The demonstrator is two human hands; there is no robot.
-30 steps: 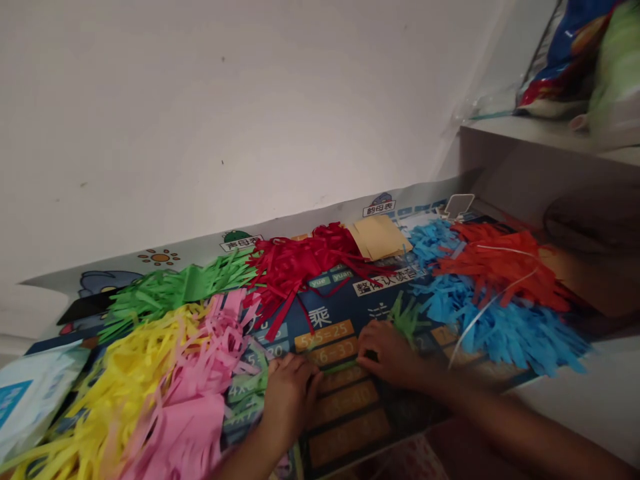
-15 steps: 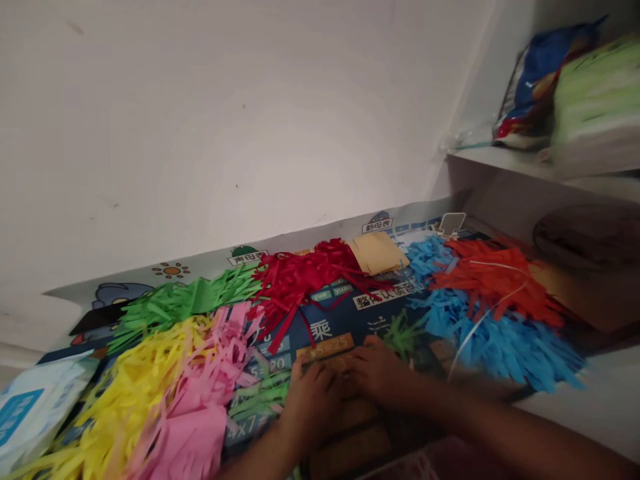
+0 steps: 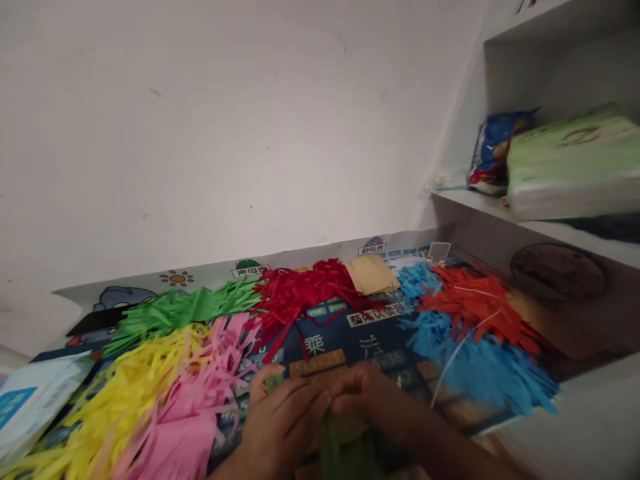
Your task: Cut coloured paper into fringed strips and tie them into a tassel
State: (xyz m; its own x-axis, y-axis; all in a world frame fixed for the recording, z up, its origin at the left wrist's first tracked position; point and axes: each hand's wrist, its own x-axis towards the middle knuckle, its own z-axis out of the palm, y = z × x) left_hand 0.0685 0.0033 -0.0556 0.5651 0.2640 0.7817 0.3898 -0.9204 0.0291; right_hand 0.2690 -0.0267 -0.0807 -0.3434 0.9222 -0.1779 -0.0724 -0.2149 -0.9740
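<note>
"Two hands in the head view, yes? Where?"

"Low down: the left hand toward half past six, the right hand around five o'clock, fingertips nearly meeting."

"Open or closed?"

"Fingers bent on both, the right's more tightly curled. Blur hides whether either one grips, so I can't tell."

"And the green paper?"

"At six o'clock, just below the fingertips. It's a dull, dark green, smeared by blur, a broad band running off the bottom edge. Its ends are too unclear to describe."

"What lies about it on the desk?"

"Fringed bundles: yellow at eight, pink at half past seven, bright green between eight and nine, crimson near the centre, orange-red and blue near four."
</note>
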